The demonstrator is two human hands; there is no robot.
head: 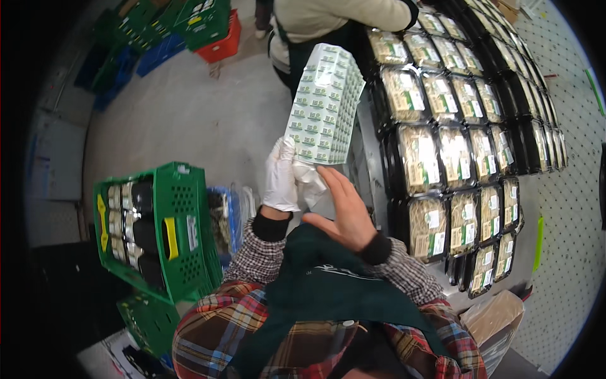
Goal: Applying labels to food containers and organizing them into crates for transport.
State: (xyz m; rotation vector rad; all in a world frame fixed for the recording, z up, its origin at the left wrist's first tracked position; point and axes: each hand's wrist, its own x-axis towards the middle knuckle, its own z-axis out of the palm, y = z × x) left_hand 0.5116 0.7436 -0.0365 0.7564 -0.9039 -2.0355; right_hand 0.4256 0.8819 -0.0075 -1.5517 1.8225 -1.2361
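My left hand [280,177] wears a white disposable glove. It grips the lower left edge of a folded stack of pale sticker sheets [315,111], covered in rows of small green-and-black printed labels. A crumpled white thing [310,182], perhaps a loose glove, hangs just below the sheets beside the gloved fingers. My right hand [348,208] is bare, its fingers extended and its thumb apart, close to the crumpled white thing. Whether it touches that thing I cannot tell. Stacked black trays with clear film and pale contents [419,158] stand to the right of it.
On the left, a green plastic crate [187,227] holds several packed trays; a blue crate [232,218] is beside it. Another person [326,21] stands ahead at the metal table [371,156]. Green, red [220,40] and blue crates are stacked at the far left. A cardboard box [492,315] sits lower right.
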